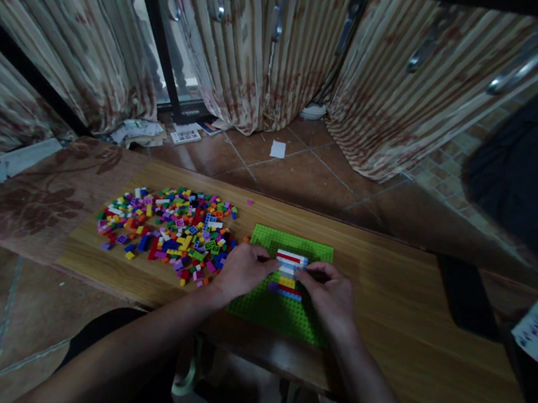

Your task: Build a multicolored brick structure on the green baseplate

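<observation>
A green studded baseplate (254, 300) lies on the wooden bench. Rows of toy bricks are built up near its middle, in white, red, light blue, yellow and purple. My left hand (246, 271) reaches in from the left, thumb and fingers pinched at the left end of a white brick (287, 272) in these rows. From the other side, my right hand (330, 296) pinches at the same brick's right end. Both sets of fingertips partly cover the ends of the rows. Whether the white brick is pressed fully down, I cannot tell.
A wide pile of loose colored bricks (183, 232) spreads left of the baseplate on the wooden bench (386, 300). A dark flat object (470, 295) lies at the right. A patterned cloth (63, 191) covers the left end. Striped curtains (250, 57) hang beyond the tiled floor.
</observation>
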`<state>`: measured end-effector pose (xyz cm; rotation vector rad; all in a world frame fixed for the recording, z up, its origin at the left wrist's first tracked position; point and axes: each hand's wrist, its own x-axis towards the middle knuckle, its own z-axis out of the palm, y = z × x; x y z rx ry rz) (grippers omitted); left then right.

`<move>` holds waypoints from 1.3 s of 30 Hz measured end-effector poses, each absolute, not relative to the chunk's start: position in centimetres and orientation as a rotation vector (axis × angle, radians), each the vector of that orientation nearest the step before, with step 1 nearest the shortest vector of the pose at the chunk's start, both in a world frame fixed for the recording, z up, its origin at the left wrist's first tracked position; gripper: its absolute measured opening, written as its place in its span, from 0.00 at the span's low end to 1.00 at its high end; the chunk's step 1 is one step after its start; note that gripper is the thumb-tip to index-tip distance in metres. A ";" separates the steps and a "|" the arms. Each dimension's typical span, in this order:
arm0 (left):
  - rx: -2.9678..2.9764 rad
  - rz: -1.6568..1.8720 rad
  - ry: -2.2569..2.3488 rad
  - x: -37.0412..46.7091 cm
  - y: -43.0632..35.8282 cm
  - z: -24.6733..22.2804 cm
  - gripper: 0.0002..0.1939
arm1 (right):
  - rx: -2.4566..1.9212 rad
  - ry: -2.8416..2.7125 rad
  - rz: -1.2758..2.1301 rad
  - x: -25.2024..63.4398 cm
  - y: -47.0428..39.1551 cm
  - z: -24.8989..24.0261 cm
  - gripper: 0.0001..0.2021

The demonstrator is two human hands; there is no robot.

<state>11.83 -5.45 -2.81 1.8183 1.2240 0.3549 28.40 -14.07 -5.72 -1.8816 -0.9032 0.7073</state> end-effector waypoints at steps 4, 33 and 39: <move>1.808 0.364 1.174 12.0 -5.2 -2.6 0.12 | -1.867 -0.902 0.708 28.3 -13.9 -5.6 0.13; 1.463 0.684 0.951 14.1 -7.3 -3.9 0.31 | -1.462 -0.838 0.728 26.7 -14.7 -8.2 0.31; 1.356 0.753 0.907 14.9 -8.6 -5.0 0.36 | -1.374 -0.926 0.789 25.6 -15.2 -9.3 0.32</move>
